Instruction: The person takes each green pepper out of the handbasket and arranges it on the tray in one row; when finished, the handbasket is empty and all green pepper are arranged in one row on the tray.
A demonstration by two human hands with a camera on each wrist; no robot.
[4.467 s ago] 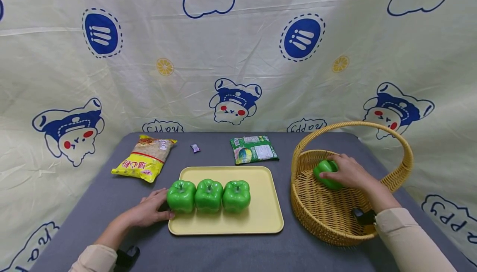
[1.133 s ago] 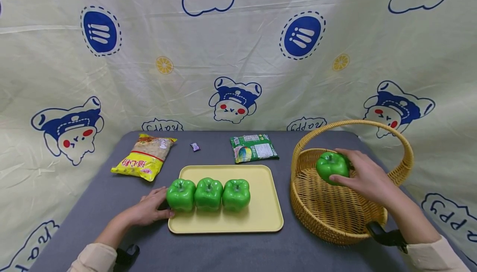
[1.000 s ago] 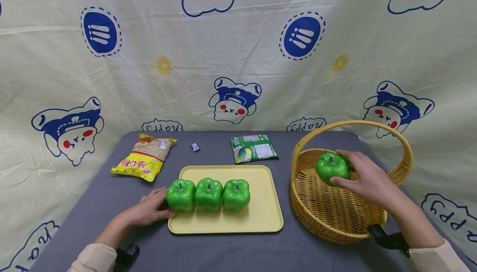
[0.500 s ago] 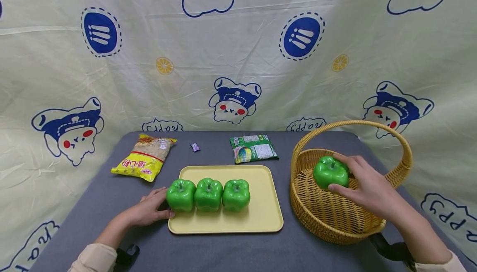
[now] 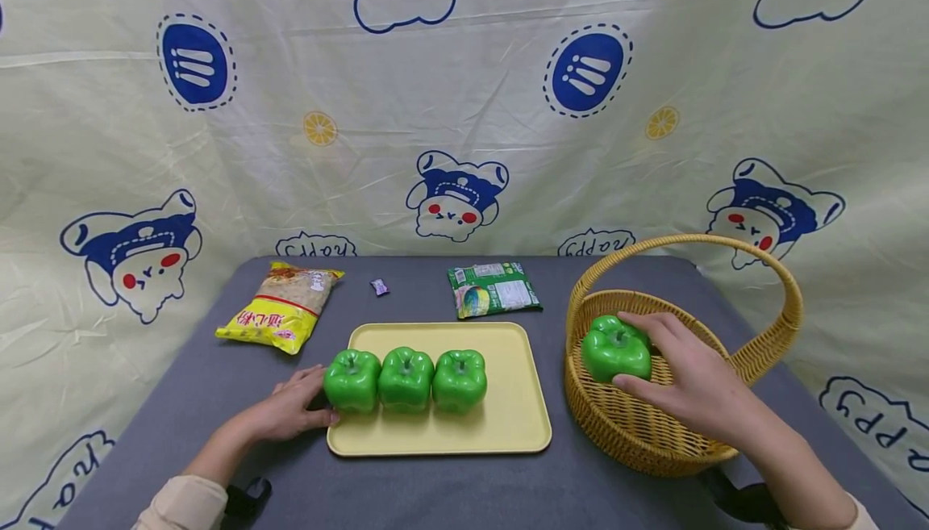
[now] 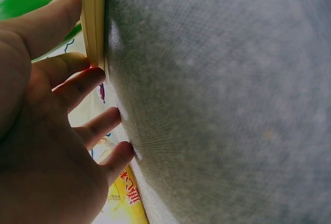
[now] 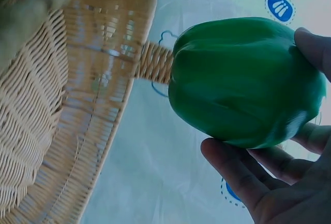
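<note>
In the head view my right hand (image 5: 685, 377) grips a green bell pepper (image 5: 613, 348) above the left part of the wicker basket (image 5: 653, 459). The right wrist view shows the pepper (image 7: 243, 81) raised clear of the basket rim, thumb on one side and fingers on the other. My left hand (image 5: 290, 409) rests at the left edge of the cream tray (image 5: 511, 401). Its thumb and fingertips touch the tray's rim (image 6: 93, 22), fingers spread and loosely extended. A row of three green bell peppers (image 5: 406, 381) stands on the tray's left and middle part.
A yellow snack bag (image 5: 283, 312) lies at the back left, with a small purple packet (image 5: 380, 287) beside it. Behind the tray is a green packet (image 5: 493, 290). The basket's tall handle (image 5: 685, 241) arches above my right hand. A printed cloth (image 5: 464, 70) hangs behind the table.
The right hand has lifted the bell pepper from inside the basket and, over the last half second, carried it left towards the tray side. The left hand has stayed at the tray's edge.
</note>
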